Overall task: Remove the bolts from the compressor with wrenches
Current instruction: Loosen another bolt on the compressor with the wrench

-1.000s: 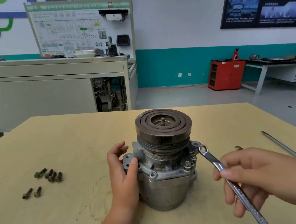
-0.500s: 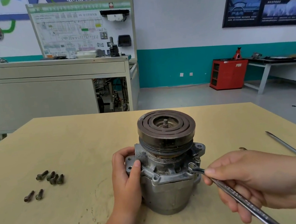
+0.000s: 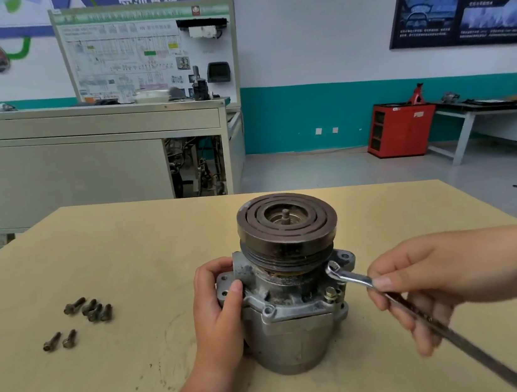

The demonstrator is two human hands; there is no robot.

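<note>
Between the hands stands the compressor (image 3: 296, 332); left hand (image 3: 216, 313) grips it, right hand (image 3: 432, 275) holds the wrench (image 3: 352, 278). Next, seat it on a bolt (image 3: 330, 292).

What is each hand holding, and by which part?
The left hand grips the compressor by its side mounting flange; the right hand holds the wrench by the shank, just behind its ring head.
</note>
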